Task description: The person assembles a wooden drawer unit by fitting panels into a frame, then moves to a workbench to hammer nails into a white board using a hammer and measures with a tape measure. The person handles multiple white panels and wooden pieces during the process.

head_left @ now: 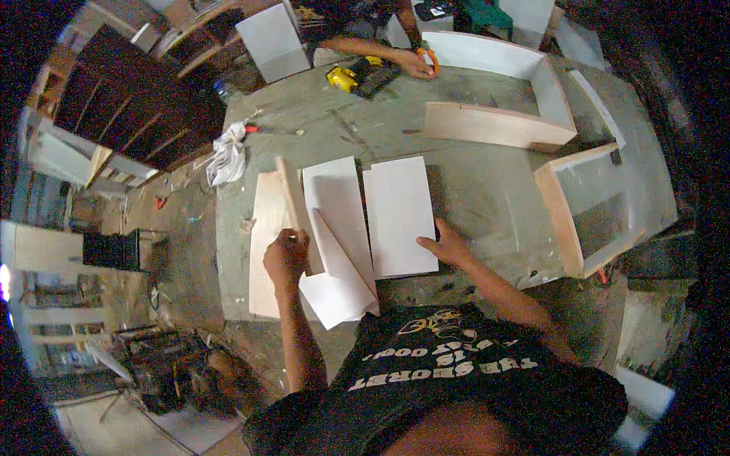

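Observation:
My left hand [287, 254] is closed round the near end of a narrow pale wooden board [290, 194], tilted up on its edge. Beneath it lies a wider pale wooden board [265, 228]. To its right is a white panel [334, 182], with a thin white sheet [338, 292] bent and curling over its near part. My right hand [449, 243] grips the right edge of a stack of white panels [399, 216], thumb on the edge; its other fingers are partly hidden.
Across the worktable [319, 129], another person's hand [417, 64] holds something orange beside a yellow-and-black power tool [342, 78]. A drawer-like wooden frame [494, 125] and a second frame [563, 220] stand to the right. A white cloth [228, 156] lies at the left edge.

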`<state>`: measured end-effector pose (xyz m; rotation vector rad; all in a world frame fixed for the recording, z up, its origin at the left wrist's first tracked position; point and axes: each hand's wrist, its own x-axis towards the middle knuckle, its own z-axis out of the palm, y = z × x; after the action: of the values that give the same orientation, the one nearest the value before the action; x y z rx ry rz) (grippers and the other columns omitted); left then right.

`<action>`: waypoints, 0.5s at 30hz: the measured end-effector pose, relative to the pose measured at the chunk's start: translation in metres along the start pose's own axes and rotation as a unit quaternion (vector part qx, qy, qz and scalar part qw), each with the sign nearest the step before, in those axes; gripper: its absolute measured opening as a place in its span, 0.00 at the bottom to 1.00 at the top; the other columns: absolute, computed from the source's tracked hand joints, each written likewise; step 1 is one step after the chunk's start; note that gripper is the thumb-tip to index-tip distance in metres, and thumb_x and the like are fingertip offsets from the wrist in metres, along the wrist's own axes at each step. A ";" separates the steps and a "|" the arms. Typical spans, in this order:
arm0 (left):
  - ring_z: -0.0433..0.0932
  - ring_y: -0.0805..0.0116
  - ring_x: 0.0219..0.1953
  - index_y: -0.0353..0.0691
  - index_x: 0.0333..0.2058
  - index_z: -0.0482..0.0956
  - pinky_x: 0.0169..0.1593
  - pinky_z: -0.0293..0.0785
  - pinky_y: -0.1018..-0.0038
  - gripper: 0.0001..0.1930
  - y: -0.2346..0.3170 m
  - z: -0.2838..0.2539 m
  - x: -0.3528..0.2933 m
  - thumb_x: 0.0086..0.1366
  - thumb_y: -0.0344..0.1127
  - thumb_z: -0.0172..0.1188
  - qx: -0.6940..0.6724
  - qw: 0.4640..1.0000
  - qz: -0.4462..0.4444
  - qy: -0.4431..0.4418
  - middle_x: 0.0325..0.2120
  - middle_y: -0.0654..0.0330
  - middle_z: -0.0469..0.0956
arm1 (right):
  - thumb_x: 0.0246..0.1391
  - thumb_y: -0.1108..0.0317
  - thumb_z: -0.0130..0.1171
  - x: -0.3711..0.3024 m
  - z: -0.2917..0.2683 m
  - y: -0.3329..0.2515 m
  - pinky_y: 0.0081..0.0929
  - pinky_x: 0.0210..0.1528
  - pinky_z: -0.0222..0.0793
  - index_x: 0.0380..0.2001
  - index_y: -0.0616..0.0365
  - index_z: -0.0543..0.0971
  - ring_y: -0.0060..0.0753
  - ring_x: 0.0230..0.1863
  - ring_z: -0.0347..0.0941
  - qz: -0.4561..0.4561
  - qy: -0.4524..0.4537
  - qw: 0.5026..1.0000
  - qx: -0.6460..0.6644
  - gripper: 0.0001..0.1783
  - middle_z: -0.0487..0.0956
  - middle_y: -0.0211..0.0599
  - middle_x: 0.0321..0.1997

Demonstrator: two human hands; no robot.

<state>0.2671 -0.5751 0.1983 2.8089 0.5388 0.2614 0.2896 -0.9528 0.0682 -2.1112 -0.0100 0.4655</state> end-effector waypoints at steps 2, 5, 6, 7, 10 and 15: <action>0.85 0.51 0.34 0.46 0.38 0.82 0.40 0.80 0.59 0.17 0.013 0.013 -0.015 0.62 0.53 0.65 -0.024 0.999 -0.024 -0.032 0.28 0.52 0.85 | 0.50 0.40 0.70 0.003 -0.002 -0.008 0.45 0.65 0.67 0.64 0.68 0.66 0.56 0.62 0.72 0.006 -0.027 1.000 -0.003 0.50 0.75 0.58 0.62; 0.83 0.53 0.32 0.43 0.40 0.80 0.38 0.78 0.60 0.18 0.027 0.043 -0.026 0.58 0.48 0.70 -0.132 0.991 -0.008 0.020 0.31 0.54 0.83 | 0.48 0.40 0.71 0.012 0.000 -0.009 0.44 0.64 0.68 0.63 0.68 0.67 0.54 0.61 0.73 0.029 -0.044 0.998 0.021 0.51 0.76 0.58 0.61; 0.82 0.54 0.31 0.42 0.40 0.79 0.38 0.78 0.60 0.19 0.030 0.054 -0.029 0.57 0.46 0.72 -0.182 0.982 0.009 0.044 0.31 0.55 0.82 | 0.48 0.41 0.71 0.017 0.001 -0.007 0.44 0.64 0.68 0.63 0.68 0.67 0.54 0.62 0.73 0.038 -0.048 0.997 0.056 0.51 0.76 0.59 0.61; 0.80 0.55 0.33 0.41 0.40 0.78 0.39 0.77 0.61 0.19 0.034 0.066 -0.032 0.55 0.44 0.74 -0.231 0.971 0.005 0.059 0.31 0.56 0.80 | 0.48 0.41 0.72 0.020 0.003 -0.005 0.44 0.64 0.68 0.63 0.68 0.67 0.53 0.62 0.73 0.076 -0.074 0.991 0.082 0.51 0.76 0.59 0.61; 0.76 0.48 0.45 0.42 0.46 0.78 0.45 0.76 0.57 0.24 0.043 0.098 -0.044 0.54 0.44 0.73 -0.099 0.993 0.052 0.041 0.43 0.50 0.78 | 0.47 0.42 0.72 0.026 0.012 -0.001 0.44 0.66 0.66 0.63 0.69 0.66 0.54 0.65 0.70 0.079 -0.036 0.987 0.135 0.51 0.71 0.62 0.65; 0.67 0.41 0.61 0.42 0.60 0.69 0.61 0.65 0.48 0.39 0.032 0.111 -0.078 0.53 0.53 0.72 -0.015 0.996 0.053 0.068 0.58 0.42 0.70 | 0.46 0.51 0.75 0.026 0.037 -0.009 0.43 0.62 0.69 0.67 0.67 0.60 0.49 0.61 0.71 0.014 0.070 0.987 0.142 0.52 0.72 0.58 0.63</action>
<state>0.2318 -0.6588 0.0932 2.8088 0.4117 0.4803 0.3029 -0.9128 0.0488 -1.8600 0.1574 0.3140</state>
